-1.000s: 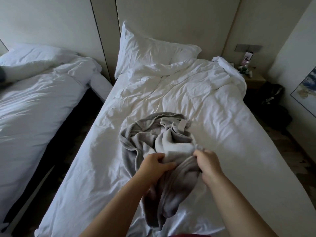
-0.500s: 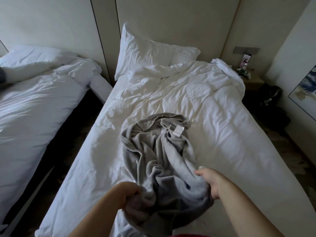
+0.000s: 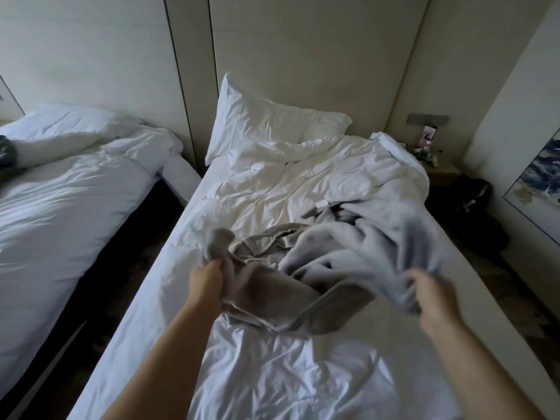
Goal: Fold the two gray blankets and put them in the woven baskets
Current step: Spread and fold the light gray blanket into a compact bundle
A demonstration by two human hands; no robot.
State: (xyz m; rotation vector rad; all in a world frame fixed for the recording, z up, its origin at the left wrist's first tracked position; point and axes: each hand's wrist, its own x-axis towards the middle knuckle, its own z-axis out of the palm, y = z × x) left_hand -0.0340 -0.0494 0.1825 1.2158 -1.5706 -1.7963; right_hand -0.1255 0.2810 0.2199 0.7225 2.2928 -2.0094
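Observation:
A gray blanket [image 3: 330,262] is spread in loose folds over the middle of the white bed [image 3: 272,374], blurred by motion on its right side. My left hand [image 3: 209,278] grips one edge of it at the left. My right hand [image 3: 430,294] grips the opposite edge at the right, and the cloth stretches between the two hands just above the duvet. A small white label [image 3: 321,204] shows at the blanket's far edge. No second blanket and no woven basket are in view.
A white pillow [image 3: 272,122] leans on the headboard. A second white bed [image 3: 66,201] stands to the left across a dark gap. A nightstand [image 3: 439,174] and dark bags [image 3: 475,204] sit at the right by the wall.
My hands have moved apart, left hand leftward and right hand rightward, pulling the bunched blanket open and wider across the bed. The label has shifted farther up the bed.

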